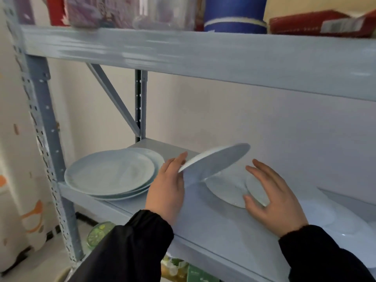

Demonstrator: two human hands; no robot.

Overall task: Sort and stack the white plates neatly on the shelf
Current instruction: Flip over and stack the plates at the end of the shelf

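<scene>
A grey metal shelf (213,226) carries the plates on its middle board, with one board above it loaded with boxes and a blue roll (236,15), blurred. At the left end sits a stack of plates (109,176); three rims can be counted, the lower ones pushed a little to the right of the top one, and the stack reaches close to the front lip. At the far right another large plate (333,218) lies partly out of view. Between these the board is bare in front, open room running to the lip. One tilted plate (215,159) stands lifted, its left rim high and its lower edge touching or nearly touching the small plate (227,190) lying flat behind the bare stretch; a further rim shows at that plate's right, too blurred to count. The left hand (168,188) holds the tilted plate by its near rim, grip closed on the edge. The right hand (272,194) is spread wide, fingers over the small plate's right side, thumb by its front edge
</scene>
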